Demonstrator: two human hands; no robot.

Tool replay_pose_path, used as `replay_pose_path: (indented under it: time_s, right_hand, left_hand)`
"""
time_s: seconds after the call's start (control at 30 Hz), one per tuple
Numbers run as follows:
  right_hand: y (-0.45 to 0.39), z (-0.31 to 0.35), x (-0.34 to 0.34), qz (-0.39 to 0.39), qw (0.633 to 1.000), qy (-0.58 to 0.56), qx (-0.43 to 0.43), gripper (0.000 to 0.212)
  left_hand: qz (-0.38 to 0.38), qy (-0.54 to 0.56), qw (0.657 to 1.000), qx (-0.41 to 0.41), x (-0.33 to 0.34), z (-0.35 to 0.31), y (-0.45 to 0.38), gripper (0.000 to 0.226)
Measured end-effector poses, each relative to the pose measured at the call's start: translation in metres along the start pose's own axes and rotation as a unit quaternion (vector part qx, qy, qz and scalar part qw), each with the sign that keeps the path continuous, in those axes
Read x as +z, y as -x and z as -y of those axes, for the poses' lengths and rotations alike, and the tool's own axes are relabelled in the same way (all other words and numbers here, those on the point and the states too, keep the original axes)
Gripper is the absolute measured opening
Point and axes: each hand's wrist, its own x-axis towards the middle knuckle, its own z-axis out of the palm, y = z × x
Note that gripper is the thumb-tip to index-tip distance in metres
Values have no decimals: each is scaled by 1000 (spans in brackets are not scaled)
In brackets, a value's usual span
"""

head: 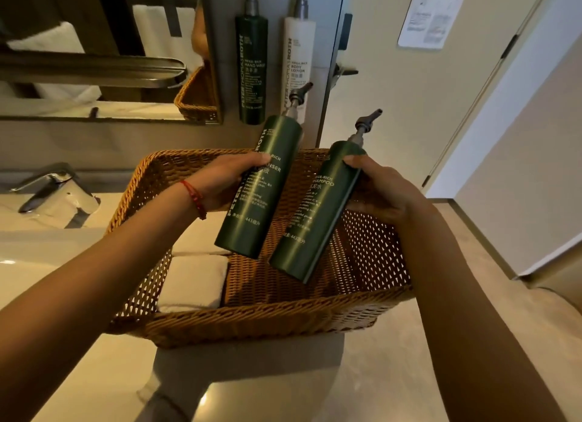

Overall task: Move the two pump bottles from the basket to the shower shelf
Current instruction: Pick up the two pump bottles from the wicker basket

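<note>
The left hand [225, 182] grips one green bottle [258, 195], the right hand [382, 190] grips the other bottle [315, 220], both above the basket [252, 321]

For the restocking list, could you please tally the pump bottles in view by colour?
Dark green: 3, namely the bottle in the left hand, the bottle in the right hand and the wall bottle marked hand wash.
White: 1, the wall bottle marked body lotion.
Total: 4
</note>
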Motion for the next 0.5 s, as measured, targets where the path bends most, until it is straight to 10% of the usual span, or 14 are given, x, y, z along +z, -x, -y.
replay_pose_path:
  time_s: [0.3, 0.5]
  right_hand:
    - [27, 9, 4, 153, 988, -3, -9, 71]
    - [58, -5, 3, 264, 964, 20, -2, 53]
  left_hand:
    - [-77, -3, 996, 53, 21, -10, 84, 50]
    - [-153, 53, 984, 75, 58, 8, 155, 85]
